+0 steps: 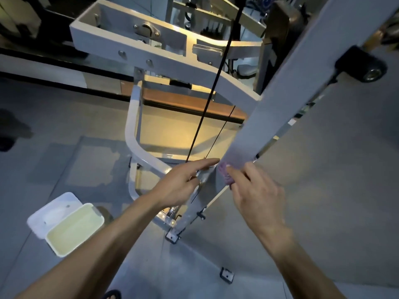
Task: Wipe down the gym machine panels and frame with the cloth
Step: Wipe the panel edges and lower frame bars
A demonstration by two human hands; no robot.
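Head view: right hand [257, 197] presses cloth [225, 174] against panel [280, 100] edge; left hand [183, 182] beside.

No text, brand, number or sign can be read here. A small white label [292, 121] sits on the edge of the gym machine's slanted panel [280, 100], perhaps printed with red, but it is too blurred to make out.
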